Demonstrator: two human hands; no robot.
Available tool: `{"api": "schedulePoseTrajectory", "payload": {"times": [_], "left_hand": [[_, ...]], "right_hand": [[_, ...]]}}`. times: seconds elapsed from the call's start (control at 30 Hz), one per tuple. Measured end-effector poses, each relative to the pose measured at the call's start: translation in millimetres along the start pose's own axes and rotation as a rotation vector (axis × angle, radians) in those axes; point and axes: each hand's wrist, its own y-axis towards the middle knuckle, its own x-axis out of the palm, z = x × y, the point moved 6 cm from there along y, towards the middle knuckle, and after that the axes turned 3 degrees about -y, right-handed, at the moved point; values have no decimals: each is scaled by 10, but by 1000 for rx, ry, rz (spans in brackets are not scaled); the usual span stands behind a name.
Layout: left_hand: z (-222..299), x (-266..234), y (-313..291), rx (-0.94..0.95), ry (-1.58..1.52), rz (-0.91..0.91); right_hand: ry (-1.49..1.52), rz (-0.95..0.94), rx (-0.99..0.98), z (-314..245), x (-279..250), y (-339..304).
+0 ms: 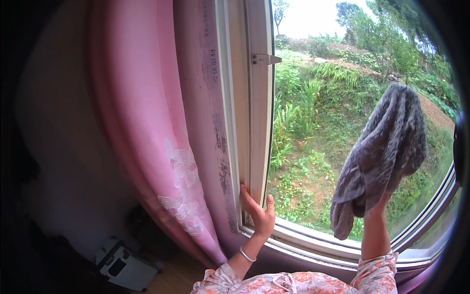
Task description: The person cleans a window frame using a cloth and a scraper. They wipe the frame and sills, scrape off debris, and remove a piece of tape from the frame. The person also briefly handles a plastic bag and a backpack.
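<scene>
We are in a dim room beside a bright window, its white frame (pixel 247 122) bent by the wide lens. Nearest us, along the lower edge, lies a garment (pixel 313 283) with an orange-and-white pattern, its loose sleeves reaching about to the elbows. From the one on the left comes a bare forearm with a pale bangle (pixel 247 255) at the wrist, leading to the left hand (pixel 260 215). We see it laid against the lower part of the frame's upright, thumb raised and well apart from the fingers (pixel 248 197), which reach up along the frame; it grips nothing that we can make out.

On the other side, the right hand (pixel 384 202) is raised under a grey, fluffy cloth (pixel 384 147). The cloth drapes over it and hangs down in folds toward the sill, in front of the window pane (pixel 306 157); whether it touches the glass we cannot tell. It hides those fingers, so we cannot say whether they are together or clamped on it.

To the left of the frame hangs a pink curtain (pixel 142 98) with pale embroidered flowers near its lower end, and beyond it, on the floor, sits a grey case (pixel 128 269). Outside, we look onto a green slope (pixel 338 103) with trees above.
</scene>
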Motion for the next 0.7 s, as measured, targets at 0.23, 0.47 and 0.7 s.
{"api": "schedulePoseTrajectory", "payload": {"times": [0.23, 0.47, 0.7], "left_hand": [[-47, 27, 154, 30, 144, 190], [-52, -125, 299, -66, 180, 338], [-209, -222, 389, -275, 106, 405]], "right_hand": [[189, 83, 311, 1005, -552, -1783], [202, -237, 559, 881, -506, -2236], [293, -355, 561, 822, -666, -2369]]}}
